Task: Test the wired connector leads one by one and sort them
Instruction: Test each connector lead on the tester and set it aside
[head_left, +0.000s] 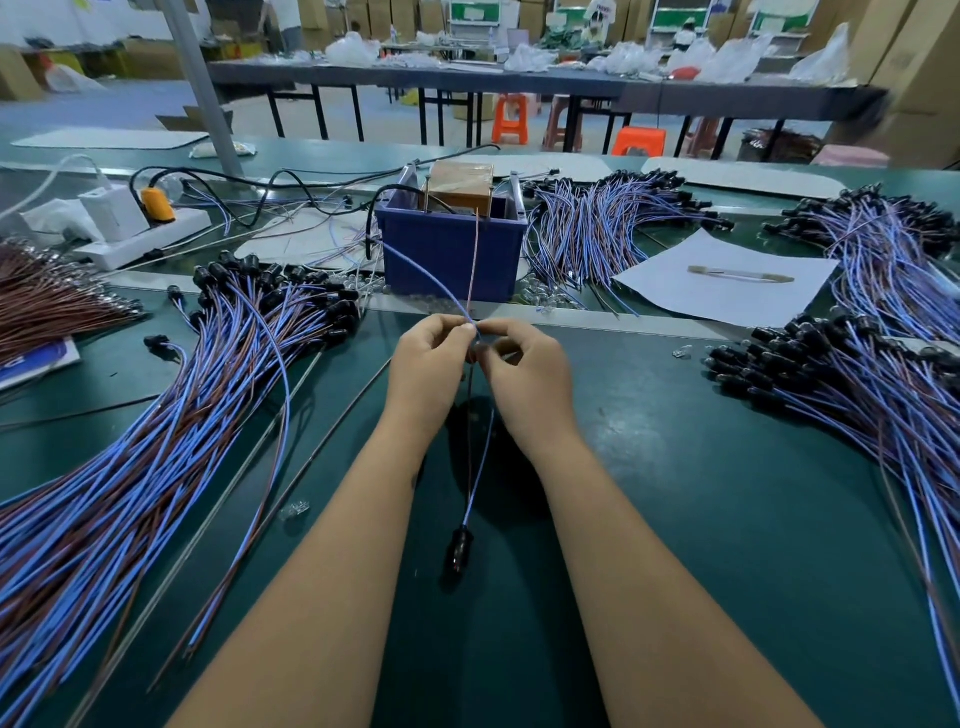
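Both the left hand (423, 364) and right hand (524, 366) pinch one lead (475, 483); its black connector (460, 548) dangles below toward the desk's near edge.

Both forearms are bare from the lower frame edge to the wrists, without sleeves, and the left hand (427, 364) and right hand (524, 371) wear no gloves, rings or watch.

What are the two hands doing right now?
Left hand: fingers pinch the wired lead.
Right hand: fingers pinch the same wired lead.
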